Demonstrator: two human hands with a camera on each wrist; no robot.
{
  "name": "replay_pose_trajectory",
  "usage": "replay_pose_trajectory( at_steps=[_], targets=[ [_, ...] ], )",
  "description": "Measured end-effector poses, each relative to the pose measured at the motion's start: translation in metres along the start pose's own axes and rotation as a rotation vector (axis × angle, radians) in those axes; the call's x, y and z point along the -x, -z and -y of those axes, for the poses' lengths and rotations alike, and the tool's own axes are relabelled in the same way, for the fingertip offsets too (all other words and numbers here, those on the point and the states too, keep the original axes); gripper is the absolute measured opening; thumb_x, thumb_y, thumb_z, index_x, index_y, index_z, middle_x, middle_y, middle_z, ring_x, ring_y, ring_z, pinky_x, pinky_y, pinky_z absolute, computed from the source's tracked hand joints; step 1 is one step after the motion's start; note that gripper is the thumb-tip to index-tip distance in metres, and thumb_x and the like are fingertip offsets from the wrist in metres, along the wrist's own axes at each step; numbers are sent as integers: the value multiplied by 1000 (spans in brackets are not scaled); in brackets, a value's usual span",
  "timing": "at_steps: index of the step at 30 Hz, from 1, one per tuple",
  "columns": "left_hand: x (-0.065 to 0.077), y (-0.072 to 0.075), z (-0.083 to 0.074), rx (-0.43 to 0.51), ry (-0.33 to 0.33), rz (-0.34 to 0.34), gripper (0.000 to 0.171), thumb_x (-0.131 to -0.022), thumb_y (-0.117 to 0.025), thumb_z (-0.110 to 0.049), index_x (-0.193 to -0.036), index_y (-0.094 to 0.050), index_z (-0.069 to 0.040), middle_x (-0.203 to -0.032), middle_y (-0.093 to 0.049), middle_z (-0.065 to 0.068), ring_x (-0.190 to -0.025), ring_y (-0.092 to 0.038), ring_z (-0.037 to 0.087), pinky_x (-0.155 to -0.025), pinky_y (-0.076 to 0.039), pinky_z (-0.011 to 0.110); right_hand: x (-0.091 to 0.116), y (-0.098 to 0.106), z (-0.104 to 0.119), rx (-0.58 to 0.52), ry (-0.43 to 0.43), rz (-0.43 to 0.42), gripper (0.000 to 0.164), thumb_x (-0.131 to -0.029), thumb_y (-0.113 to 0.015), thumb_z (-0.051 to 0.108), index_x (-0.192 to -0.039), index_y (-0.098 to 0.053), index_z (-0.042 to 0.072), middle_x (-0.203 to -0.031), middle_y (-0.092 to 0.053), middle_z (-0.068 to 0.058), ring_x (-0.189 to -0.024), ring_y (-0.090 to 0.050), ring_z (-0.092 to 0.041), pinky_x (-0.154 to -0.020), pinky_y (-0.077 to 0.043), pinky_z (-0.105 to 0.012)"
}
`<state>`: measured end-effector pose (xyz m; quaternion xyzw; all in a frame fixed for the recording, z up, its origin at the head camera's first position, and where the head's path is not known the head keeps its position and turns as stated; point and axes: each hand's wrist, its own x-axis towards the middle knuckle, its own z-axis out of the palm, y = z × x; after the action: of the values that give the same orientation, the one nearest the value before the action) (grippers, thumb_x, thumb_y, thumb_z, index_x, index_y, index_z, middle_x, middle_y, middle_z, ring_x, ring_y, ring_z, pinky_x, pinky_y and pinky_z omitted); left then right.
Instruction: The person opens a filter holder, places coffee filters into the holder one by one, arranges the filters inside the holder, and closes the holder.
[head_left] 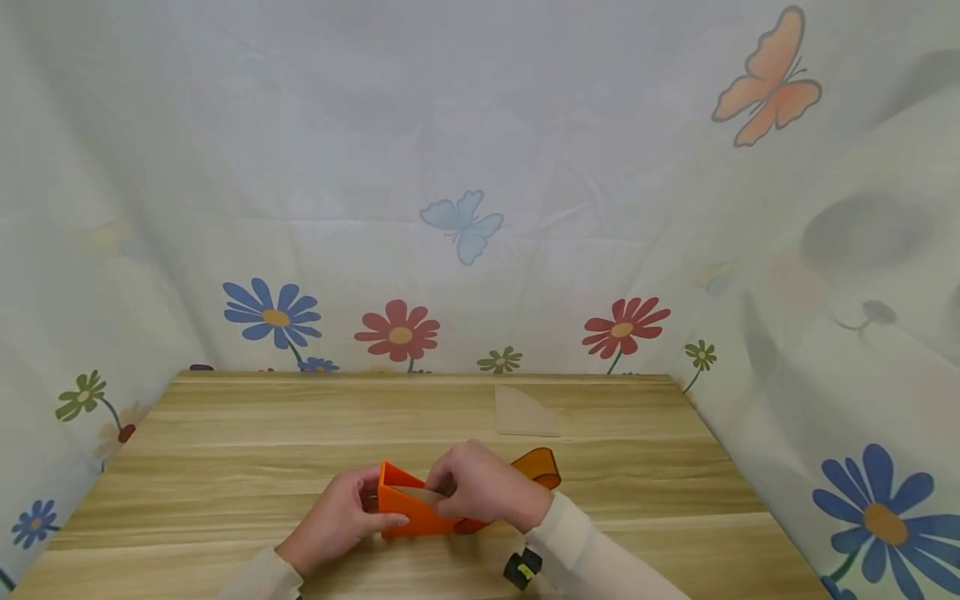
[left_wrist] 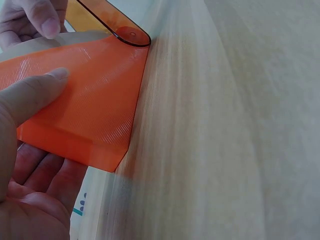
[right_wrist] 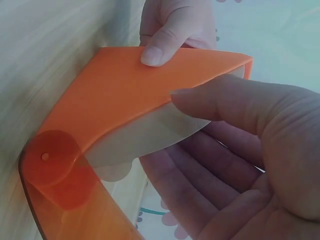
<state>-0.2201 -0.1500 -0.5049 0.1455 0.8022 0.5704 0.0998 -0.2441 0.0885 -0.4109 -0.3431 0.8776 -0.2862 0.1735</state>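
Note:
My left hand (head_left: 337, 512) grips an orange wedge-shaped plastic case (head_left: 420, 518) at its left end. Its thumb lies on the near wall, with fingers round the back and underside. The case's hinged see-through amber lid (head_left: 538, 465) is swung out to the right. Inside sit beige paper coffee filters (right_wrist: 145, 137), partly sticking out of the open side. Over that opening, my right hand (head_left: 480, 483) pinches the filters; its thumb is at the case's rim and its fingers are behind the paper. How many filters there are cannot be told.
A single tan quarter-round paper filter (head_left: 523, 412) lies flat on the wooden table (head_left: 300, 425), behind the right hand. A pale curtain (head_left: 337, 167) printed with flowers and butterflies surrounds the back and sides. A small black device (head_left: 522, 569) is at the right wrist.

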Motion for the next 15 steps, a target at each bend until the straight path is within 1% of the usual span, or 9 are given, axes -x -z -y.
replay_pose_trajectory(
  at_steps=[3, 7, 10, 15],
  targets=[
    [0, 0, -1, 1, 1, 0, 54, -79, -88, -44, -121, -69, -17, -116, -75, 0, -102, -71, 17, -86, -55, 17, 1, 2, 2, -29, -14, -1, 12, -83, -81, 5, -88, -81, 15, -80, -74, 13, -68, -65, 3, -69, -54, -14],
    [0, 0, -1, 4, -2, 4, 53, -79, -88, -43, -121, -69, -16, -115, -75, 1, -102, -71, 17, -86, -55, 18, 1, 3, 3, -37, -13, 0, 11, -83, -81, 6, -90, -81, 15, -81, -75, 10, -69, -65, 3, -69, -55, -14],
    [0, 0, -1, 6, -7, 6, 53, -79, -88, -43, -121, -70, -17, -115, -75, 1, -102, -71, 18, -87, -56, 19, 2, 5, 3, -64, -12, 3, 11, -83, -81, 6, -90, -81, 14, -82, -76, 9, -69, -66, 3, -69, -55, -14],
    [0, 0, -1, 13, -16, 6, 51, -79, -88, -42, -120, -70, -17, -114, -75, 0, -101, -71, 17, -87, -56, 20, 5, 12, 1, -94, -19, -7, 10, -84, -83, 11, -92, -81, 15, -85, -75, 10, -73, -68, 0, -71, -56, -16]
  ],
)
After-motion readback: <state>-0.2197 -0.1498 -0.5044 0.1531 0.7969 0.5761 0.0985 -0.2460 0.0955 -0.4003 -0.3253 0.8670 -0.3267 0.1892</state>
